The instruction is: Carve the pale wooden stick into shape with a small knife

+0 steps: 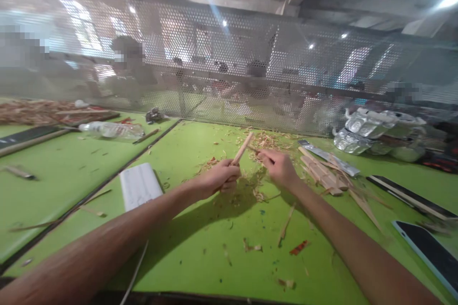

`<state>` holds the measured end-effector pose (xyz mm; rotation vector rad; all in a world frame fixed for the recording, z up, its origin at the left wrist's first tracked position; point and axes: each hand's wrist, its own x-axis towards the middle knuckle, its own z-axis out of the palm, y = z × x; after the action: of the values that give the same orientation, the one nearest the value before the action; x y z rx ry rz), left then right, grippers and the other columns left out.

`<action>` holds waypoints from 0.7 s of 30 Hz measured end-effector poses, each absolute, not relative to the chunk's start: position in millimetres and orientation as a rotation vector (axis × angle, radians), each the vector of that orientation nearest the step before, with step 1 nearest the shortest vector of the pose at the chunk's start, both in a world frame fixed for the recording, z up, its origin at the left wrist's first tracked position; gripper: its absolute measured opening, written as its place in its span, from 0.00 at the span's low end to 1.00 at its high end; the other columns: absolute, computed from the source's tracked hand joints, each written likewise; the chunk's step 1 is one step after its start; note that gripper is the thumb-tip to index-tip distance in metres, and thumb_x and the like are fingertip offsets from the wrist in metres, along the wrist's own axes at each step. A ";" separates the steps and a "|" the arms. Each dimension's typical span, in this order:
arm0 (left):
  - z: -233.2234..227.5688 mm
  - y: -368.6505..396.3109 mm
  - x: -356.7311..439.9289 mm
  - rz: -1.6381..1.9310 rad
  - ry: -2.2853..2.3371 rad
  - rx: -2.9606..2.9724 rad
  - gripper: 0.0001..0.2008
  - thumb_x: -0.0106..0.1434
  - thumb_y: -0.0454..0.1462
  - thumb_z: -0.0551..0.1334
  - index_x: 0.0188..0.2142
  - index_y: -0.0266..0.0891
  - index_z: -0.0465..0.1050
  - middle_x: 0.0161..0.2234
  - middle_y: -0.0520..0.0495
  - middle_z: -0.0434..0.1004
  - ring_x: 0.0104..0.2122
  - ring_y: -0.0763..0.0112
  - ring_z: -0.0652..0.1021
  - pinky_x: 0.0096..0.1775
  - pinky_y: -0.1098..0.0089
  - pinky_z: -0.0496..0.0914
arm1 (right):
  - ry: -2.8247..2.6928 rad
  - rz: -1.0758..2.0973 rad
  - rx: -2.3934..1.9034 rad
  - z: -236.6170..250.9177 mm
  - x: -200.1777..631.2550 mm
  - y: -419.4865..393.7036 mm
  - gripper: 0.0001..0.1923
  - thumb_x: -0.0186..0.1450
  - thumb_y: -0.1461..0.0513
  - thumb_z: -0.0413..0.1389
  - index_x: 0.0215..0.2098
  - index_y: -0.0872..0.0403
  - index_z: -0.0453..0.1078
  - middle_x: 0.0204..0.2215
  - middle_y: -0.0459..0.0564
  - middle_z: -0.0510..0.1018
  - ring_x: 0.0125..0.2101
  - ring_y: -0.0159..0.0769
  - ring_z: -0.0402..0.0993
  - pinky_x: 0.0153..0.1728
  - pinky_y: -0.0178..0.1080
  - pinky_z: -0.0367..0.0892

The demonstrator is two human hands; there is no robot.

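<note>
My left hand (pixel 219 178) is closed around the lower end of a wooden stick (pixel 243 147) that points up and to the right over the green table (pixel 200 248). My right hand (pixel 278 167) is just right of the stick's tip, fingers pinched on something small and thin that is too blurred to name. Wood shavings (pixel 263 142) lie scattered beneath and behind both hands.
A pile of wood strips (pixel 322 171) and a metal ruler (pixel 329 157) lie right of my hands. A white block (pixel 139 185) sits left, a plastic bottle (pixel 112 129) farther left. Crumpled foil (pixel 375 128) and a dark tablet (pixel 427 250) are at right. Perforated mesh (pixel 229 66) fences the back; people sit behind it.
</note>
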<state>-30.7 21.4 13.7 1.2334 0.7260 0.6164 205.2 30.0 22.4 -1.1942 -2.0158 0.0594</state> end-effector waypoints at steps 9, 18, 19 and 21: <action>14.6 20.1 -29.1 0.661 0.842 1.367 0.07 0.68 0.34 0.56 0.37 0.43 0.56 0.21 0.61 0.60 0.15 0.81 0.60 0.16 0.77 0.56 | -2.230 -0.066 -1.055 19.0 178.9 14.1 0.22 0.74 0.54 0.46 0.46 0.52 0.82 0.32 0.54 0.84 0.25 0.36 0.73 0.24 0.36 0.63; 16.5 21.4 -29.3 0.594 0.890 1.437 0.05 0.69 0.35 0.55 0.37 0.43 0.57 0.23 0.59 0.60 0.16 0.80 0.61 0.17 0.76 0.57 | -2.119 0.064 -1.041 11.4 186.3 28.5 0.16 0.72 0.54 0.52 0.43 0.48 0.81 0.30 0.50 0.82 0.21 0.32 0.67 0.21 0.35 0.57; 18.2 18.3 -28.2 0.573 0.899 1.440 0.04 0.70 0.35 0.54 0.37 0.43 0.57 0.23 0.59 0.60 0.16 0.79 0.61 0.17 0.76 0.57 | -2.098 0.054 -1.069 10.5 191.4 32.7 0.15 0.71 0.54 0.52 0.43 0.48 0.81 0.30 0.49 0.82 0.21 0.32 0.67 0.22 0.35 0.57; 23.3 8.7 -24.6 0.515 0.923 1.476 0.04 0.70 0.34 0.53 0.37 0.42 0.57 0.24 0.58 0.61 0.17 0.80 0.61 0.17 0.75 0.58 | -2.012 -0.029 -1.188 9.8 209.2 43.5 0.14 0.70 0.56 0.53 0.41 0.49 0.81 0.29 0.48 0.82 0.22 0.32 0.67 0.23 0.34 0.55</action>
<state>-24.6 8.7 23.3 1.4755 0.9227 0.5153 209.2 43.5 9.8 -1.1876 -2.0125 -0.0286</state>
